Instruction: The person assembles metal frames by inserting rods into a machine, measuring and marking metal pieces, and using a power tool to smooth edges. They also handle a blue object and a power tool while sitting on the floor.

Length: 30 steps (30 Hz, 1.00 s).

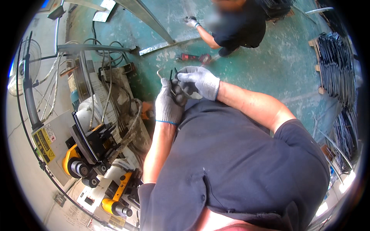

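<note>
My hands are close together in front of my chest, both in light grey knit gloves with dark palms. My left hand (169, 103) is closed, and a thin pale rod with a hooked end (158, 73) sticks up beside its thumb. A short thin dark rod (171, 74) rises from between its fingers. At its fingertips my right hand (201, 81) pinches another slim dark piece (176, 71). The fingers hide the lower ends of these pieces, so I cannot tell whether they are joined.
To my left stands a machine with yellow-and-black parts (73, 159), cables and hoses. Ahead, a co-worker in dark clothes (243, 27) bends over a metal bar (169, 46) near a red power tool (192, 57) on the green floor. Dark metal strips (335, 69) are stacked at right.
</note>
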{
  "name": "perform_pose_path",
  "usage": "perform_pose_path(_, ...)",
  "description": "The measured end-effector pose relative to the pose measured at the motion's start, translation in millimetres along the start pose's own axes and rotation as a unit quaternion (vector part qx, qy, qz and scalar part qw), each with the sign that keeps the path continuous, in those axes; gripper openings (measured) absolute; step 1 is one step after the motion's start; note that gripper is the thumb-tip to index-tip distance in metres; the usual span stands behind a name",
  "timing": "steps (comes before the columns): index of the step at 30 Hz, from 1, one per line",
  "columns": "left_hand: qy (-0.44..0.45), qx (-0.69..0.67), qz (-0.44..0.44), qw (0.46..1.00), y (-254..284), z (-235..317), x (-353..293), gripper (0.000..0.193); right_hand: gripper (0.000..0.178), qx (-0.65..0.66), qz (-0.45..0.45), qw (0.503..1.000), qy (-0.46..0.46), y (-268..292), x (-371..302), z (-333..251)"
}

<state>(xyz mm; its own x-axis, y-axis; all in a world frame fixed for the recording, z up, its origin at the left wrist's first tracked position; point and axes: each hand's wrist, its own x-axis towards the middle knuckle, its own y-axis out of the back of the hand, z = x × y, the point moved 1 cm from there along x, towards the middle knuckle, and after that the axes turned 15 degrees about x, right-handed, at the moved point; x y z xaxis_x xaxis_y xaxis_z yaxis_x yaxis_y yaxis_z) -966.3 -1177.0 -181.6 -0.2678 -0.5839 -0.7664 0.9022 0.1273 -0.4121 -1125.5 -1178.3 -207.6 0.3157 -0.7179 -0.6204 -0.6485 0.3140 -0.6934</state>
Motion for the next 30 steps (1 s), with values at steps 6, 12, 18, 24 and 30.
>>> perform_pose_path(6, 0.019, 0.016, 0.061, 0.998, -20.1, 3.3, -17.1, 0.039, 0.018, -0.032, -0.012, 0.999, 0.027, -4.8, -4.6, -0.1)
perform_pose_path(12, -0.002, 0.008, 0.056, 0.998, -19.9, 1.5, -14.3, 0.038, 0.012, -0.036, -0.002, 0.999, 0.009, -13.3, -7.1, -6.3)
perform_pose_path(18, -0.002, 0.028, 0.051, 0.998, -12.7, 1.0, -8.5, 0.038, 0.011, -0.028, -0.009, 1.000, 0.003, -10.6, -1.5, -7.4)
perform_pose_path(24, -0.008, 0.054, 0.050, 0.997, -6.5, 3.1, -0.1, 0.040, 0.012, -0.024, -0.003, 1.000, 0.012, -9.1, 3.1, -9.1)
perform_pose_path(30, -0.005, 0.081, 0.047, 0.996, -2.2, 6.5, 3.0, 0.038, 0.018, -0.070, 0.008, 0.997, 0.033, -9.5, 5.4, -9.3)
